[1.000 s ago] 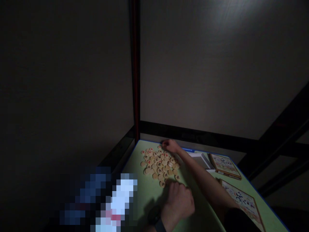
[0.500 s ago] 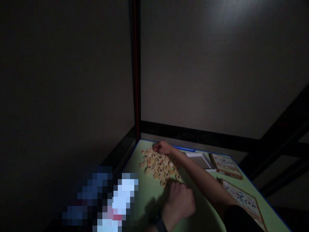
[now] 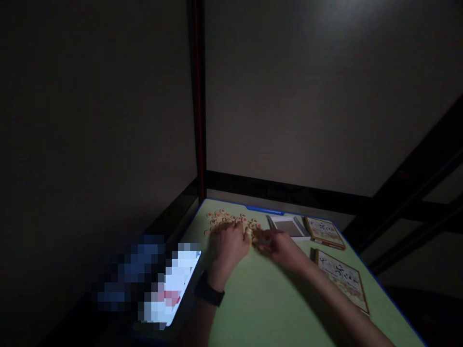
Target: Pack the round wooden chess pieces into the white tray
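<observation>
Many round wooden Chinese chess pieces, marked in red and black, lie in a loose pile at the far left of the green table. My left hand, with a dark watch on its wrist, lies over the near side of this pile. Its fingertips are bent down and hidden behind the back of the hand. At the pile's right edge, my right hand has its fingers curled in close to several pieces. Dim light and blur hide what is between those fingers.
A shallow open box with a white rim lies right of the pile. Two decorated boxes or lids, one further back and one nearer, are at the right. A lit, pixelated screen is at the left. Walls stand behind.
My right hand has come from the pile's far side to its right edge. My left hand has moved up and left onto the pile. The view has shifted slightly.
</observation>
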A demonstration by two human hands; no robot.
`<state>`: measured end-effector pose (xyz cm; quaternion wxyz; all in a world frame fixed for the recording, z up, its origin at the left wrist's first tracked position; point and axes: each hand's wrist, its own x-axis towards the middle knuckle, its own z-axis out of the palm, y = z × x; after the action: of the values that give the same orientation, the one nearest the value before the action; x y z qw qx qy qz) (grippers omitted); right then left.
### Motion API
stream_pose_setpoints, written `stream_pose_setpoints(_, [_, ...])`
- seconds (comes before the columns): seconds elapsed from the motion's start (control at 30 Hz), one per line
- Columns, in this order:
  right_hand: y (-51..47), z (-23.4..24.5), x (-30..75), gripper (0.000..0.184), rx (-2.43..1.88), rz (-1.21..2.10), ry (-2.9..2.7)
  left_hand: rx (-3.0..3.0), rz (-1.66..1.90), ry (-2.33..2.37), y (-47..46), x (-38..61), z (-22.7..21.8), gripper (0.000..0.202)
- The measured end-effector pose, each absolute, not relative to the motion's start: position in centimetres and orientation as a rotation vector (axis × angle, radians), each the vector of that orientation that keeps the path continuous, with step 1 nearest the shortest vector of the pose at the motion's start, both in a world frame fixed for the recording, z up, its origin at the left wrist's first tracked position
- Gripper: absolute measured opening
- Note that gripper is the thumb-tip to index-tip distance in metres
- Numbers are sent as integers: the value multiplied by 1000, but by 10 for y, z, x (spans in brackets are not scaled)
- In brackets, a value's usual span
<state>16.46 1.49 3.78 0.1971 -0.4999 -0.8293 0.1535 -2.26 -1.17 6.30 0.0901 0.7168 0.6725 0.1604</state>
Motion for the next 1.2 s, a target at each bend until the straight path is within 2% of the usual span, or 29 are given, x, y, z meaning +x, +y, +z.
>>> stream_pose_setpoints(0.1, [-8, 15, 160, 33, -1362, 460, -2321, 2239, 480, 1771, -12, -48, 53, 15])
stream_pose_setpoints(0.2, [-12, -3, 149, 35, -1320, 398, -2275, 2273, 454, 1646, -21, -57, 40, 24])
stream_pose_setpoints(0.3, [-5, -12, 139, 34, -1238, 386, -2252, 2269, 489, 1664, -27, -53, 32, 18])
stream_pose_setpoints(0.47, [10, -19, 135, 21, -1156, 350, -2249, 2252, 544, 1727, -20, -45, 21, 9])
stream_pose_setpoints(0.87, [9, -22, 135, 21, -1243, 53, -2363, 2322, 761, 1832, -16, -52, 4, 16])
stream_pose_setpoints(1.1, [14, -25, 137, 24, -1242, 165, -2288, 2421, 558, 1809, -17, -61, -1, 18])
stream_pose_setpoints(1.2, [19, -25, 135, 19, -1248, 243, -2230, 2430, 506, 1846, -17, -59, 1, 22])
